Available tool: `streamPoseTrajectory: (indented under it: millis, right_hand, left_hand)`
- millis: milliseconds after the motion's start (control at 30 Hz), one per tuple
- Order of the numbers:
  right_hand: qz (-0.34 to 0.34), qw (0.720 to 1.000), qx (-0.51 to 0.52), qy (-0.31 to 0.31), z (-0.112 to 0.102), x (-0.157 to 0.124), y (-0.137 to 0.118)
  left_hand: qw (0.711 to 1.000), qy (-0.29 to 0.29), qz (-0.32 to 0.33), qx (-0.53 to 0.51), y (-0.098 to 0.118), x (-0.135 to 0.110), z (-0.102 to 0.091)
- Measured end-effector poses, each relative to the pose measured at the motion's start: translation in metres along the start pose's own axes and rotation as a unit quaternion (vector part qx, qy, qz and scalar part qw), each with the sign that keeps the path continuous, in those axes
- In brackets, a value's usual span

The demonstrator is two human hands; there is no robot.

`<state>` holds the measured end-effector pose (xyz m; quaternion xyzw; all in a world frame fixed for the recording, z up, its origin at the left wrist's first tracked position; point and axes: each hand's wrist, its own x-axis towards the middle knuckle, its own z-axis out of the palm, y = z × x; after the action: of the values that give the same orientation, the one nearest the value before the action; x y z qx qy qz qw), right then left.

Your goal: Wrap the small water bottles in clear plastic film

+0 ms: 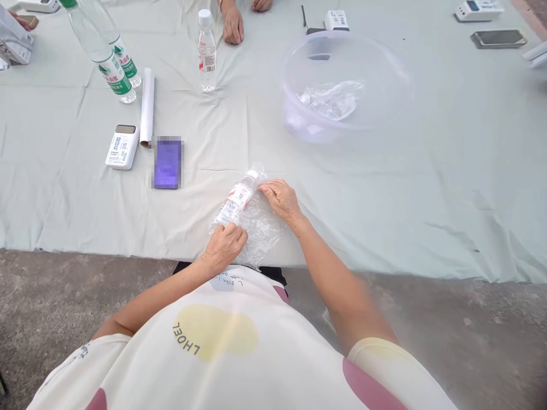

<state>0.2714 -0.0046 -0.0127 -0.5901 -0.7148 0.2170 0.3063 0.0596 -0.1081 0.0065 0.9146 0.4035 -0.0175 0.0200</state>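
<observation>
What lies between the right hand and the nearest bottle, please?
Clear, crumpled plastic film lies between the right hand and the bottle, in the head view.

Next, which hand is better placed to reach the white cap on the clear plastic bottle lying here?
Probably the right hand: it is near the white cap, at the crinkled clear film, while the left hand is at the base of the bottle.
</observation>
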Motion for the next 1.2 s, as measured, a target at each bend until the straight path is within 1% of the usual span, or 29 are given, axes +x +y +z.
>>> streamPoseTrajectory:
  millis: [67,100,133,167,200,233,267,300,333,367,400,433,467,500,533,567,600,633,700,733,800,900,967,1067,1133,1200]
  right_hand:
    - [0.049,0.996,-0.036,0.066,-0.01,0.012,-0.008]
    - [0.059,0.992,-0.047,0.103,-0.015,0.019,-0.015]
    - [0.047,0.99,-0.051,0.12,-0.019,0.025,-0.024]
    - [0.014,0.993,-0.05,0.108,-0.022,0.031,-0.033]
    - [-0.031,0.996,-0.051,0.065,-0.024,0.036,-0.041]
    - [-0.075,0.995,-0.058,-0.002,-0.024,0.04,-0.048]
    - [-0.106,0.989,-0.073,-0.075,-0.023,0.042,-0.053]
    - [-0.124,0.978,-0.093,-0.139,-0.02,0.043,-0.056]
    - [-0.131,0.968,-0.111,-0.185,-0.017,0.044,-0.056]
    - [-0.133,0.961,-0.124,-0.209,-0.014,0.043,-0.054]
    - [-0.133,0.959,-0.127,-0.214,-0.012,0.043,-0.051]
    - [-0.136,0.961,-0.122,-0.209,-0.01,0.041,-0.047]
    - [-0.14,0.963,-0.114,-0.201,-0.009,0.04,-0.043]
    - [-0.143,0.965,-0.106,-0.194,-0.009,0.039,-0.04]
    - [-0.143,0.967,-0.101,-0.187,-0.009,0.038,-0.037]
    - [-0.143,0.968,-0.098,-0.181,-0.009,0.036,-0.035]
    - [-0.142,0.97,-0.095,-0.174,-0.01,0.034,-0.033]
    - [-0.141,0.972,-0.091,-0.166,-0.01,0.032,-0.032]
    - [-0.14,0.976,-0.077,-0.148,-0.01,0.026,-0.028]
    - [-0.139,0.978,-0.066,-0.137,-0.009,0.022,-0.025]
    - [-0.138,0.983,-0.043,-0.112,-0.008,0.014,-0.018]
    - [-0.146,0.986,-0.015,-0.08,-0.005,0.01,-0.008]
    - [-0.157,0.985,-0.006,-0.077,-0.001,0.02,-0.007]
    - [-0.174,0.979,-0.008,-0.11,0.007,0.051,-0.013]
    - [-0.18,0.973,-0.035,-0.137,0.011,0.075,-0.02]
    - [-0.18,0.969,-0.081,-0.147,0.015,0.094,-0.025]
  left_hand:
    - [1.0,0.0,0.0,0.002,-0.002,0.0,0.002]
    - [1.0,0.001,0.002,0.0,-0.003,0.001,0.004]
    - [1.0,0.001,0.007,-0.003,-0.004,0.002,0.005]
    - [1.0,0.0,0.012,-0.006,-0.004,0.003,0.005]
    - [1.0,-0.002,0.014,-0.01,-0.004,0.003,0.005]
    - [1.0,-0.004,0.015,-0.017,-0.005,0.002,0.003]
    - [0.999,-0.006,0.018,-0.032,-0.005,0.0,0.0]
    - [0.997,-0.009,0.031,-0.063,-0.007,-0.003,-0.005]
    - [0.992,-0.011,0.053,-0.115,-0.009,-0.007,-0.011]
    - [0.981,-0.008,0.074,-0.182,-0.012,-0.01,-0.019]
    - [0.961,0.003,0.091,-0.26,-0.016,-0.014,-0.027]
    - [0.94,0.028,0.076,-0.332,-0.021,-0.016,-0.035]
    - [0.923,0.072,0.018,-0.378,-0.027,-0.016,-0.042]
    - [0.911,0.127,-0.07,-0.386,-0.033,-0.014,-0.047]
    - [0.902,0.165,-0.161,-0.366,-0.038,-0.01,-0.05]
    - [0.897,0.171,-0.225,-0.339,-0.042,-0.005,-0.051]
    - [0.899,0.149,-0.258,-0.32,-0.044,0.0,-0.05]
    - [0.905,0.11,-0.27,-0.31,-0.045,0.006,-0.046]
    - [0.915,0.041,-0.266,-0.302,-0.04,0.014,-0.037]
    - [0.916,0.027,-0.265,-0.3,-0.035,0.017,-0.031]
    - [0.918,0.037,-0.268,-0.291,-0.025,0.018,-0.022]
    - [0.926,0.086,-0.249,-0.271,-0.019,0.019,-0.011]
    - [0.935,0.12,-0.232,-0.24,-0.027,0.024,-0.007]
    - [0.944,0.156,-0.235,-0.172,-0.052,0.04,-0.006]
    - [0.95,0.162,-0.238,-0.125,-0.071,0.05,-0.009]
    - [0.957,0.155,-0.23,-0.088,-0.084,0.055,-0.011]
